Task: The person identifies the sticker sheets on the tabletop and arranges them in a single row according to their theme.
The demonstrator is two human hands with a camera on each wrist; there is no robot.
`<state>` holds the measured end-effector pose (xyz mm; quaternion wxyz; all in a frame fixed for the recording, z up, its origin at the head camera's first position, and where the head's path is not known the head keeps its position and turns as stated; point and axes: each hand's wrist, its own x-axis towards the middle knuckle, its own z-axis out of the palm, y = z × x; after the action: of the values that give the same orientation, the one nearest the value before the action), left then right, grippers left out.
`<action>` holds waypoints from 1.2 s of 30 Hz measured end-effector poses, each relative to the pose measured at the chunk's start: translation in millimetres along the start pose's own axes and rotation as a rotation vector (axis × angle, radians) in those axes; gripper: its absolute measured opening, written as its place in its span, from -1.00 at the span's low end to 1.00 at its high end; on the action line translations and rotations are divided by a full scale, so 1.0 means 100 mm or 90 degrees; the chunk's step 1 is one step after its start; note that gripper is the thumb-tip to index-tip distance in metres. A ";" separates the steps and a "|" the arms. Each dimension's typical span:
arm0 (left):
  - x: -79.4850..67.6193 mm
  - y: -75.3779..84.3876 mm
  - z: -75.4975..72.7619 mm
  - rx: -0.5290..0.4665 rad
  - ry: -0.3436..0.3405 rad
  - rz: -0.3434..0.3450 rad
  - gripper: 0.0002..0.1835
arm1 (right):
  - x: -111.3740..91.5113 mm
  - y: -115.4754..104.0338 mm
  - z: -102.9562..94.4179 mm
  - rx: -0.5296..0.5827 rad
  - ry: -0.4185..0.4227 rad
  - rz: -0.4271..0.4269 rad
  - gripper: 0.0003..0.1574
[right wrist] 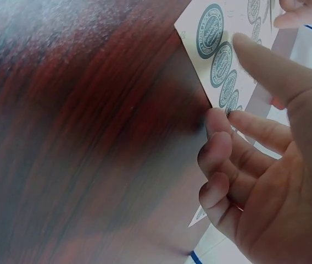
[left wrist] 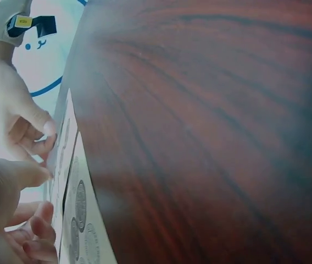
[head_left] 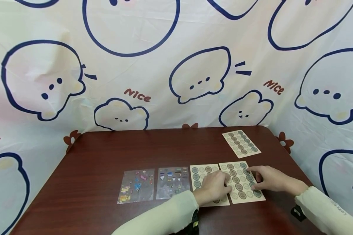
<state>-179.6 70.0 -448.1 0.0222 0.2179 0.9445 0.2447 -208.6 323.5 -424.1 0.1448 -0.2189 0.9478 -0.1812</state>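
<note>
A cream sticker sheet with rows of round stamp designs (head_left: 238, 179) lies flat on the table between both hands. The right hand (head_left: 266, 178) touches it along its right edge, thumb and index finger spread apart on the paper; in the right wrist view its other fingers (right wrist: 215, 148) curl loosely beside the edge. My left hand (head_left: 213, 186) rests over a second cream sticker sheet (head_left: 195, 178) close to the first, covering part of it, with fingertips by the border between the two. In the left wrist view, both hands stand near the sheets' edges.
Left of these lie two clear sticker sheets, one with silvery and blue shapes (head_left: 173, 182), one with colourful figures (head_left: 136, 186). Another cream stamp sheet (head_left: 241, 143) lies at the back right. The dark brown table (head_left: 106, 153) meets a printed cloth (head_left: 159, 75) behind it.
</note>
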 end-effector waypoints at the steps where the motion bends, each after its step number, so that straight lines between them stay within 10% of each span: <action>1: 0.00 0.00 0.00 -0.011 0.000 -0.002 -0.85 | 0.00 0.00 0.01 -0.001 0.002 0.000 -0.12; 4: 0.01 0.01 -0.01 -0.037 0.005 -0.012 -0.60 | 0.01 -0.01 0.01 0.001 0.018 0.000 -0.18; 36: 0.48 -0.22 -0.34 -0.079 0.032 -0.057 -0.60 | 0.53 0.42 -0.36 -0.005 0.122 0.082 -0.40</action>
<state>-236.5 57.9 -425.8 0.0228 0.1677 0.9364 0.3073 -282.4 344.3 -419.0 0.0642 -0.1396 0.9702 -0.1875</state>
